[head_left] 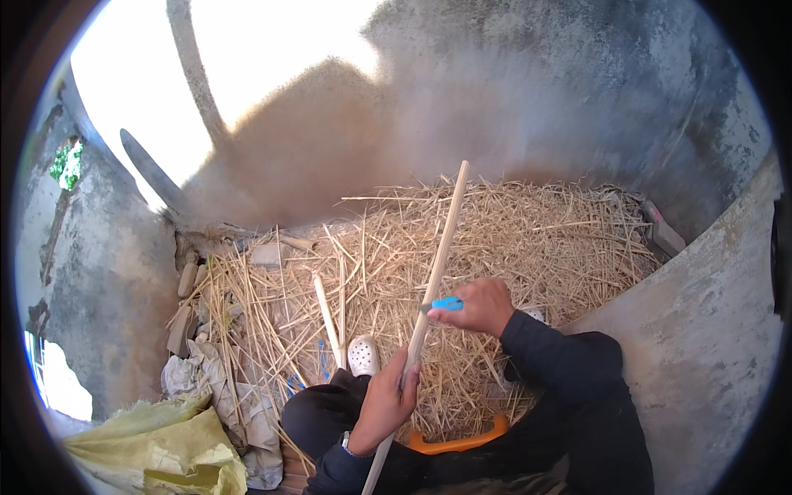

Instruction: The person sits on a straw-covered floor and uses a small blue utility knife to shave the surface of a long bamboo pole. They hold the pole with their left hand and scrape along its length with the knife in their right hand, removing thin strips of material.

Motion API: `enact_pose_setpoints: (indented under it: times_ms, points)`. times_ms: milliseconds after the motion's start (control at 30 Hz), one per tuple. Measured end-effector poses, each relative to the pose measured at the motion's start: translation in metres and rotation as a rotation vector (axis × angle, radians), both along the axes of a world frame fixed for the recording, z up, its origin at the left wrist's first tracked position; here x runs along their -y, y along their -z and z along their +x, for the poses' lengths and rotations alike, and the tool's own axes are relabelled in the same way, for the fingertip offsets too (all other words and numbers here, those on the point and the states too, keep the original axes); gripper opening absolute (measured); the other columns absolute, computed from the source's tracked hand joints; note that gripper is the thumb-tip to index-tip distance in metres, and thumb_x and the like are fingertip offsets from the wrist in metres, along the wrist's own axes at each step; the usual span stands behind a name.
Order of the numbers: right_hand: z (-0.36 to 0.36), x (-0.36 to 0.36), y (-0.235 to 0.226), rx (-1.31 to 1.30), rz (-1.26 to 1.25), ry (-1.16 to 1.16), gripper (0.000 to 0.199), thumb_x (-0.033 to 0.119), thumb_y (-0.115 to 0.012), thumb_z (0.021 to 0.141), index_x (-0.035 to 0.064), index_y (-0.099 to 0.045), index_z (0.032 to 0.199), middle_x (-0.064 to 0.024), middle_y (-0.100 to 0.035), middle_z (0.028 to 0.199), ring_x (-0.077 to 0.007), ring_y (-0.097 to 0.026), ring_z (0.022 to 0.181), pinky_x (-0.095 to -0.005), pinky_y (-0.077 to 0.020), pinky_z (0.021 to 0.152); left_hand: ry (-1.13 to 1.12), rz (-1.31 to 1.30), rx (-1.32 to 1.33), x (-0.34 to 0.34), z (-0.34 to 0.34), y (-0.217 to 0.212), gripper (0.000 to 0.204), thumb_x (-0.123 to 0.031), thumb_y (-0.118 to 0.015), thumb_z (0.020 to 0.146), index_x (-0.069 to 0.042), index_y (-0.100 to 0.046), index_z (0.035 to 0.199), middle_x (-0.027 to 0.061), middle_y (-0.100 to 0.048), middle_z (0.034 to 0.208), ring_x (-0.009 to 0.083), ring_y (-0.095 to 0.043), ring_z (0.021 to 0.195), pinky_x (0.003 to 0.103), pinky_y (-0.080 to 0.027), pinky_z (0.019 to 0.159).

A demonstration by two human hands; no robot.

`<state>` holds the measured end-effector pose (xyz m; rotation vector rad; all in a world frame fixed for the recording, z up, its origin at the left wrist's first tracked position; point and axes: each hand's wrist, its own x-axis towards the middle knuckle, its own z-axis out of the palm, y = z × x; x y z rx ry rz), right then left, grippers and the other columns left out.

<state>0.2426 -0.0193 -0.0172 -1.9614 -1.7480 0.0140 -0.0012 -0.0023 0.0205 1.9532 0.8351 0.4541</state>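
A long pale wooden strip [445, 235], perhaps bamboo, slants up and away from my lap, its far end raised over a heap of shavings. My left hand [386, 406] is closed around its lower part. Higher up, my right hand [485, 305] grips a blue-handled knife [447, 304], whose short dark blade meets the strip's surface. Most of the handle is hidden in my fist. Left of the strip, another pale stick [327, 313] leans near my white clog [363, 355].
Straw-like shavings [544, 239] cover the floor up to a concrete wall [511, 99]. At lower left lie a yellowish sack [169, 454] and crumpled grey cloth [247, 421]. An orange plastic edge [458, 444] shows below me. Pale concrete [693, 330] rises at right.
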Motion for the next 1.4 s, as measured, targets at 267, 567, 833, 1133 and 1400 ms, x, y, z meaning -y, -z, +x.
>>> enact_pose_setpoints:
  times_ms: [267,567,833,1133,1400]
  points:
    - [-0.01,0.013,0.004,-0.033,0.001,-0.061,0.076,0.08,-0.049,0.077,0.0088,-0.066,0.055,-0.0083,-0.053,0.044,-0.0255,-0.056,0.039,-0.0379,-0.0423,0.04,0.042,-0.018,-0.044,0.003,-0.005,-0.003,0.034,-0.009,-0.056,0.093,0.004,-0.05,0.124,0.0259,-0.06,0.078,0.0428,-0.063,0.072,0.043,-0.049,0.061]
    - [0.022,-0.003,0.004,-0.08,-0.05,0.137,0.075,0.08,-0.049,0.077,0.0102,-0.069,0.06,-0.0081,-0.054,0.045,-0.0245,-0.058,0.045,-0.0403,-0.044,0.044,0.066,0.023,-0.073,0.01,-0.015,-0.006,0.033,-0.009,-0.058,0.092,0.004,-0.05,0.121,0.0229,-0.06,0.073,0.0393,-0.063,0.068,0.042,-0.049,0.06]
    - [0.076,-0.005,-0.01,-0.051,-0.021,0.281,0.074,0.079,-0.051,0.077,0.0095,-0.066,0.058,-0.0083,-0.055,0.047,-0.0267,-0.058,0.045,-0.0412,-0.043,0.046,0.103,0.122,-0.068,0.025,-0.017,-0.023,0.034,-0.008,-0.059,0.091,0.007,-0.051,0.12,0.0244,-0.061,0.078,0.0395,-0.065,0.07,0.039,-0.05,0.062]
    - [0.155,-0.01,-0.012,0.003,0.117,0.506,0.076,0.08,-0.049,0.077,0.0082,-0.066,0.058,-0.0098,-0.053,0.047,-0.0292,-0.057,0.046,-0.0433,-0.0432,0.047,0.169,0.191,-0.13,0.044,-0.017,-0.043,0.038,-0.009,-0.062,0.09,0.008,-0.05,0.122,0.0255,-0.06,0.076,0.0418,-0.063,0.071,0.042,-0.05,0.059]
    - [0.195,0.012,-0.009,0.093,0.241,0.571,0.08,0.083,-0.047,0.076,0.0069,-0.058,0.053,-0.0104,-0.052,0.046,-0.0293,-0.056,0.046,-0.0432,-0.0436,0.048,0.262,0.299,-0.1,0.052,-0.003,-0.056,0.038,-0.01,-0.061,0.09,0.008,-0.049,0.121,0.0248,-0.06,0.074,0.0411,-0.062,0.065,0.044,-0.049,0.057]
